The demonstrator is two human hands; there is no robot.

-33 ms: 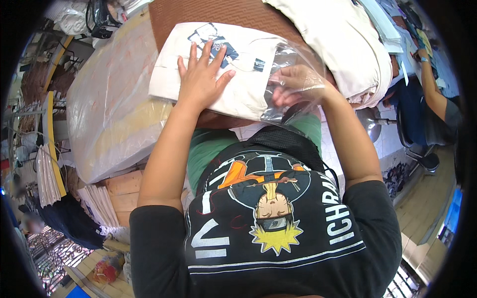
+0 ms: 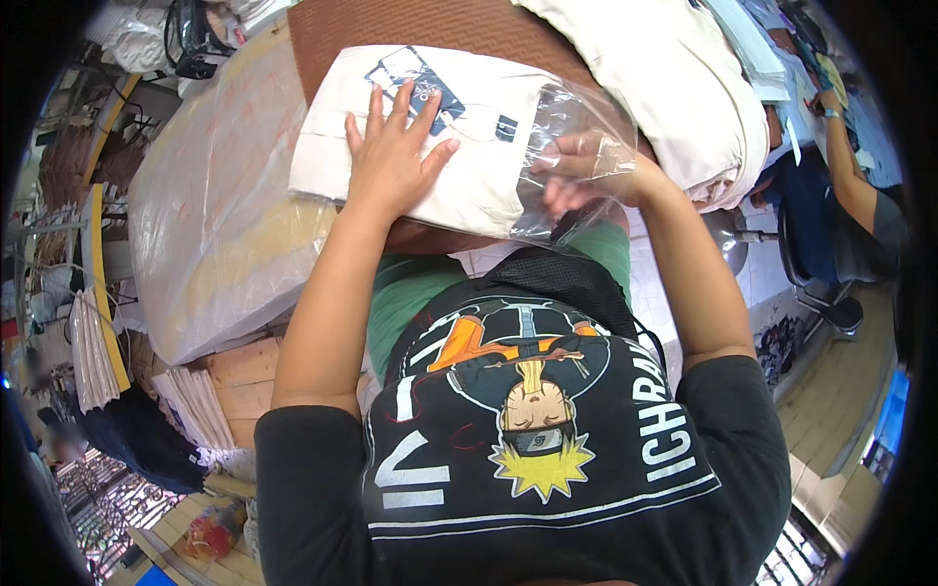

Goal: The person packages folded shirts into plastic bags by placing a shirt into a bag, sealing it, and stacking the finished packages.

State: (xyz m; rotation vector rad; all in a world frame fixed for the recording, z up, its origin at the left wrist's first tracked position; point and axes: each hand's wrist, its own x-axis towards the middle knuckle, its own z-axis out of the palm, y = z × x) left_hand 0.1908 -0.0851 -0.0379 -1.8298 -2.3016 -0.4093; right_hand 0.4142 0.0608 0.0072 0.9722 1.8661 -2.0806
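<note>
A folded cream garment [image 2: 459,181] with navy hang tags [image 2: 430,103] and a small dark label [image 2: 506,128] lies in front of me, in a clear plastic bag [image 2: 576,112]. My left hand [image 2: 396,156] rests flat on it, fingers spread, with the fingertips by the tags. Beyond the garment's right edge, my right hand [image 2: 586,171] is at the loose end of the bag, with film over its fingers and wrist. Its fingers are slightly blurred, bent and apart, with nothing plainly gripped.
Under the garment is a brown textured surface [image 2: 440,24]. A large plastic-wrapped bundle [image 2: 225,215] stands at left. More cream garments [image 2: 664,88] are piled at right, beside pale blue sheets [image 2: 747,59]. Another person's arm [image 2: 850,161] reaches in at far right.
The fingers of my right hand have shifted slightly inside the film, and the loose plastic has moved a little. My left hand stays flat on the garment.
</note>
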